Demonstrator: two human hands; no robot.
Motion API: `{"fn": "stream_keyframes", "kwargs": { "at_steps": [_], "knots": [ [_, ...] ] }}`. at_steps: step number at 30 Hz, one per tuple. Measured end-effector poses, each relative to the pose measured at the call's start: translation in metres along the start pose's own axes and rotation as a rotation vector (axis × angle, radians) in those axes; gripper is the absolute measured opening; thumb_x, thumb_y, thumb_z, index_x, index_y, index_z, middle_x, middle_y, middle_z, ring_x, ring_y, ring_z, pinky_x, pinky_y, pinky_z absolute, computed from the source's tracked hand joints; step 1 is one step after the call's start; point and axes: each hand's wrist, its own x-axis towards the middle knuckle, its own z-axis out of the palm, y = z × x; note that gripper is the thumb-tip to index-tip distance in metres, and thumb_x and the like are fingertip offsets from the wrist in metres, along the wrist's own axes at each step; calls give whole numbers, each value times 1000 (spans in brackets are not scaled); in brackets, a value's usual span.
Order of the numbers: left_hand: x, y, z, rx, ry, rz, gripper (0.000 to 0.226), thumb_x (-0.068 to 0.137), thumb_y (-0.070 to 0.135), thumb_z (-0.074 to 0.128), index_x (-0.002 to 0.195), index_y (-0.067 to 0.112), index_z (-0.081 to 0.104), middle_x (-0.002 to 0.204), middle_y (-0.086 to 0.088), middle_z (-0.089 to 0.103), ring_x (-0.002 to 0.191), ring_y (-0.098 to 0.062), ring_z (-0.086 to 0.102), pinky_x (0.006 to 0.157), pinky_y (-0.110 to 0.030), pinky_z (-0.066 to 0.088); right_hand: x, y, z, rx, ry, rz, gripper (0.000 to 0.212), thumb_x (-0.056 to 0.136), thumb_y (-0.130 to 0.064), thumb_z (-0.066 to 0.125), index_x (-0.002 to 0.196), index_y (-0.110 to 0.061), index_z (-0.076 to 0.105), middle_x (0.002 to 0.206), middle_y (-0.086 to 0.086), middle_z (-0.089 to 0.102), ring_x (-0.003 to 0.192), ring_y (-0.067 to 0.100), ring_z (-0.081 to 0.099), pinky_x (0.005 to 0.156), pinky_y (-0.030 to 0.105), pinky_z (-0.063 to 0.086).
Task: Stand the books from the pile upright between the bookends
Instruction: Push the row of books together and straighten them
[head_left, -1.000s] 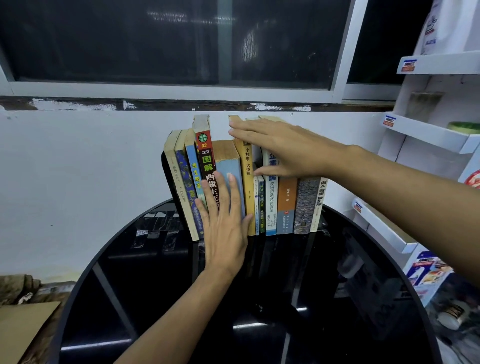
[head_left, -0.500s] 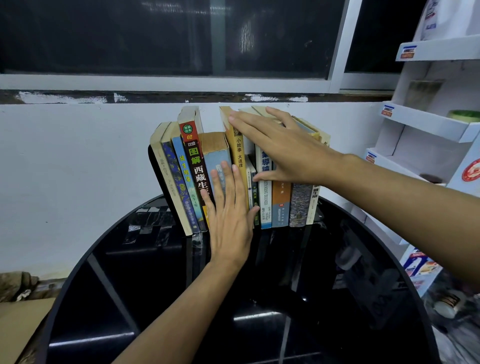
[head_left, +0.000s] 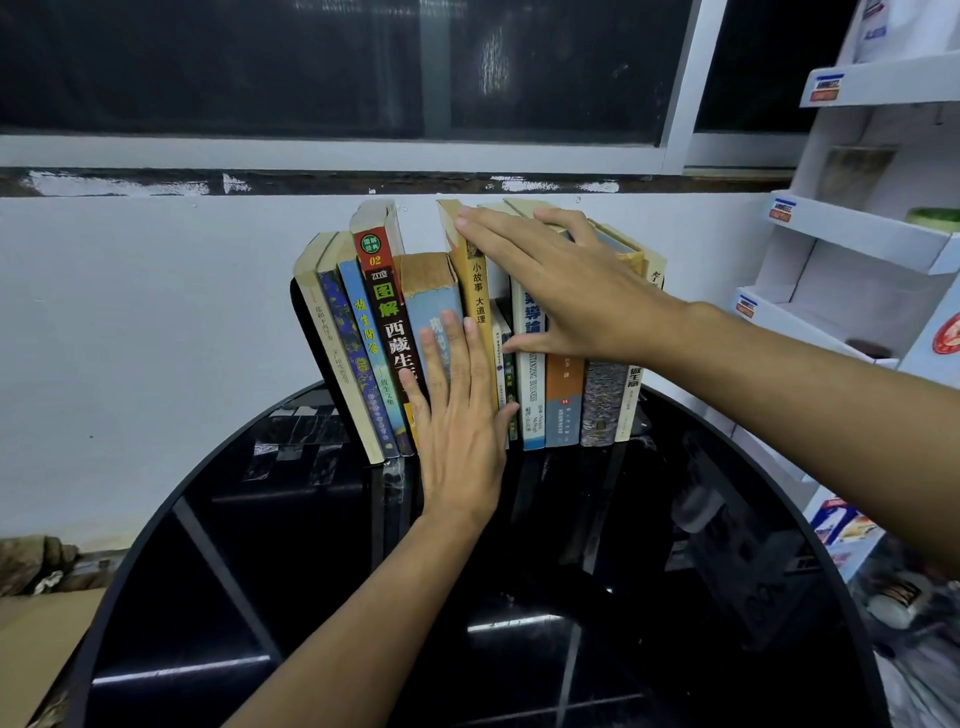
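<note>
Little has shifted since the earlier frame. Over the black worktop (head_left: 311, 571) at mid-frame, the nearer left hand (head_left: 457, 431) stays flat against the spines. Beyond it, the right hand (head_left: 566, 291), also spread flat, presses the tops of the books (head_left: 384, 322), which stand upright and lean left onto the bookend (head_left: 304, 322).

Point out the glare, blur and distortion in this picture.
Head view: bright light streaks and mirrored shapes glare on the glossy black table. The dark window carries faint reflections. Wide-angle bowing tilts the white shelf at the right edge. The fingertips of the left hand look slightly soft. The spines of the books stay legible.
</note>
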Motion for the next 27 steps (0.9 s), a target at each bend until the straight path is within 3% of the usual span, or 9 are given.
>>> {"fn": "stream_keyframes", "kwargs": {
  "at_steps": [13,19,27],
  "knots": [
    [-1,1,-1,-14,7,-9,97,98,36,59,159,12,-13,165,-9,-23,152,-29,-23,122,-54,-10,4,8,-6,80,-71,-19,118,74,-55,80,161,-19,8,167,-3,12,152,15,17,118,37,18],
    [-4,6,-8,-92,-10,0,95,99,32,59,159,13,-12,166,-8,-23,152,-29,-23,122,-56,-8,-5,13,-16,86,-44,-60,112,78,-49,79,160,-14,12,167,2,15,152,18,18,123,36,18],
    [-3,19,-1,-76,-12,51,93,100,33,58,159,13,-11,165,-5,-26,152,-23,-24,121,-54,-9,-29,19,-6,-54,40,-82,93,85,-43,75,156,-8,27,165,14,18,154,28,12,124,48,15]
  ]
}}
